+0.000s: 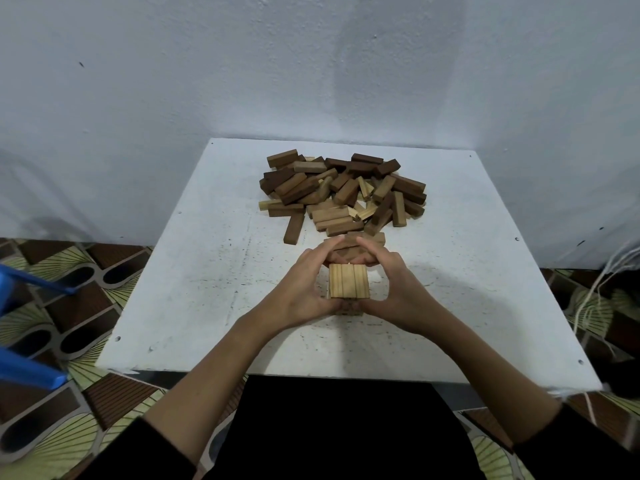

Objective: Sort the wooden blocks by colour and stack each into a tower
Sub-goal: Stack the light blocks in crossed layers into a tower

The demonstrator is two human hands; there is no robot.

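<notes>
Head view, pale tower: a short stack of light wooden blocks (348, 281) stands near the middle of the bench (194, 271), a little toward its near edge; the top layer shows three blocks side by side.
Left hand: the left hand (304, 289) curves round the tower's left side, fingertips at the far edge and thumb at the near edge, gripping it.
Right hand: the right hand (391, 289) mirrors it on the right side, fingers curled round the stack (the two hands almost meet at the far side).
Brown blocks: a few medium-brown blocks (349, 244) lie stacked just behind the fingertips.
Pile: a loose heap of mixed blocks (341, 190), dark, medium and pale, covers the far half of the bench, well short of the far edge.
Bench: white, scuffed and speckled, set against a pale wall (173, 81).
Surroundings: patterned floor (86, 306) on both sides; blue plastic object (31, 370) off the left edge; pale cord (595, 292) off the right edge.
</notes>
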